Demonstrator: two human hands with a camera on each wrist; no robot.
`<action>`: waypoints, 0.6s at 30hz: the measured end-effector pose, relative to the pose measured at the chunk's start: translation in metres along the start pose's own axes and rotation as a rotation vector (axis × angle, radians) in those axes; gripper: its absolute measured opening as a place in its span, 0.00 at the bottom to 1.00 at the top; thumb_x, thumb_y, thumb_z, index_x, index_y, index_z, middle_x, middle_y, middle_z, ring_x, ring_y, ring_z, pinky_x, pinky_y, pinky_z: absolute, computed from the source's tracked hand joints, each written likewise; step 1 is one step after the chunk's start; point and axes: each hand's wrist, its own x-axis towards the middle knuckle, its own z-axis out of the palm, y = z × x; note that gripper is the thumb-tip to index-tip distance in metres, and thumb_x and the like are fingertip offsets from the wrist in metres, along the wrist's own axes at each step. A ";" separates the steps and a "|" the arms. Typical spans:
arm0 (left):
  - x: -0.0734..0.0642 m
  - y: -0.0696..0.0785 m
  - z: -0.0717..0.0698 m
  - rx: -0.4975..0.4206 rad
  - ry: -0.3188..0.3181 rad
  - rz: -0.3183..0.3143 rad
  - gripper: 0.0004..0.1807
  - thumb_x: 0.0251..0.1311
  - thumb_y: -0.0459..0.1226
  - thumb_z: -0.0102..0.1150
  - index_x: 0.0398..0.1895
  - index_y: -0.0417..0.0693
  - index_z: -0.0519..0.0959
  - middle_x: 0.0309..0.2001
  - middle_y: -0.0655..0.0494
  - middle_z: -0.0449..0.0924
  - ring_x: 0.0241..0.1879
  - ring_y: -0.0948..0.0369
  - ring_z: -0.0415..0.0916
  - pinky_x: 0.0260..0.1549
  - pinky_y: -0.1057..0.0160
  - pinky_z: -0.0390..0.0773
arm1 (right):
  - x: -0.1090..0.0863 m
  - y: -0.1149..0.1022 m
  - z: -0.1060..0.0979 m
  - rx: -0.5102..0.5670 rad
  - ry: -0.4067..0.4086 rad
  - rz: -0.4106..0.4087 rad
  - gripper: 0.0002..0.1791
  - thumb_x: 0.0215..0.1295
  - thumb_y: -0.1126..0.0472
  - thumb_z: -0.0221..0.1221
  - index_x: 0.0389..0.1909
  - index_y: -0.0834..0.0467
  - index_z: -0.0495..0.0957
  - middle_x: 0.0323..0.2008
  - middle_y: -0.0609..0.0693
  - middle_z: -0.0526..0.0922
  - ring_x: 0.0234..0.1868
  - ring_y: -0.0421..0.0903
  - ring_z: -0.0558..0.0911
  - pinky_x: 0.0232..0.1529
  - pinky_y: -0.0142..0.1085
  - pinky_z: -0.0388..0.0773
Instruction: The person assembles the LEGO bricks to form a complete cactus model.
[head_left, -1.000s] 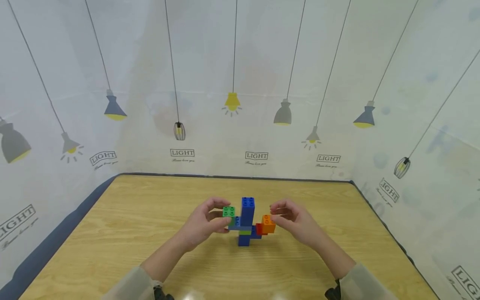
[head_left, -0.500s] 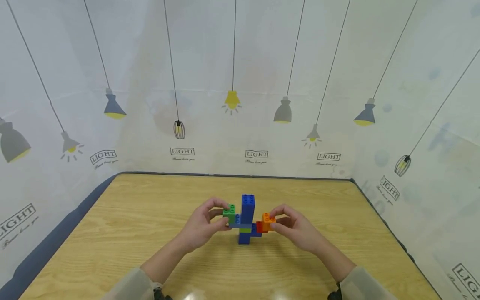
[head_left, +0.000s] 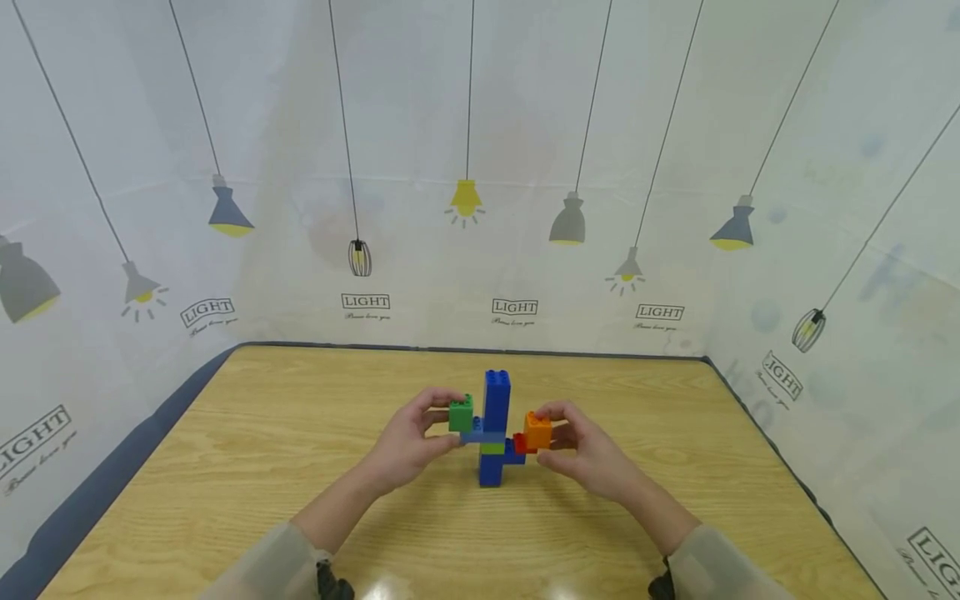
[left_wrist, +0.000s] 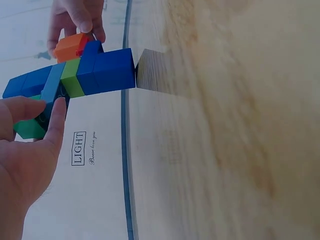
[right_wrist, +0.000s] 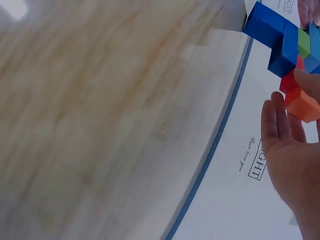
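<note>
One joined structure of toy building bricks [head_left: 496, 408] stands in the middle of the table, held between both hands. Its blue base [left_wrist: 114, 70] has one edge at the tabletop and leans, with a wedge-shaped gap under it in the left wrist view. A lime brick [head_left: 492, 448] sits in the column. My left hand [head_left: 408, 442] grips the side arm with the green brick [head_left: 461, 414], thumb below and fingers above. On the other side, my right hand [head_left: 596, 454] pinches the orange brick [head_left: 537, 432], which joins the column through a red brick [right_wrist: 290, 82].
The wooden table [head_left: 300, 517] spreads around the structure on every side. A whitish printed sheet [head_left: 420, 275] with hanging lamps and LIGHT lettering rises behind the table and along its sides. A dark band [right_wrist: 200, 172] runs along the table's edge.
The right hand has gone from loose fingers near the orange brick to a pinch on it. The structure's top has tipped away from me, showing more of its front; the base stays about where it was.
</note>
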 end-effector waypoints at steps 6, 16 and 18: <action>0.008 -0.004 -0.001 0.025 0.000 0.000 0.34 0.68 0.22 0.66 0.75 0.52 0.73 0.75 0.42 0.72 0.71 0.43 0.76 0.58 0.61 0.89 | 0.007 0.004 0.004 -0.027 0.051 0.034 0.30 0.72 0.68 0.71 0.69 0.50 0.71 0.65 0.59 0.78 0.57 0.53 0.86 0.66 0.52 0.87; 0.022 -0.014 -0.005 0.038 -0.001 -0.031 0.40 0.66 0.22 0.69 0.79 0.54 0.71 0.75 0.40 0.70 0.68 0.46 0.78 0.58 0.60 0.89 | 0.018 0.008 0.003 -0.047 0.056 0.075 0.33 0.70 0.70 0.72 0.71 0.51 0.71 0.63 0.58 0.78 0.50 0.48 0.85 0.59 0.39 0.88; 0.025 -0.015 -0.005 0.034 -0.006 -0.034 0.40 0.66 0.22 0.70 0.79 0.53 0.70 0.75 0.39 0.70 0.66 0.47 0.79 0.57 0.59 0.89 | 0.019 0.009 0.003 -0.055 0.056 0.081 0.33 0.70 0.70 0.72 0.71 0.51 0.71 0.63 0.59 0.78 0.50 0.48 0.86 0.57 0.37 0.89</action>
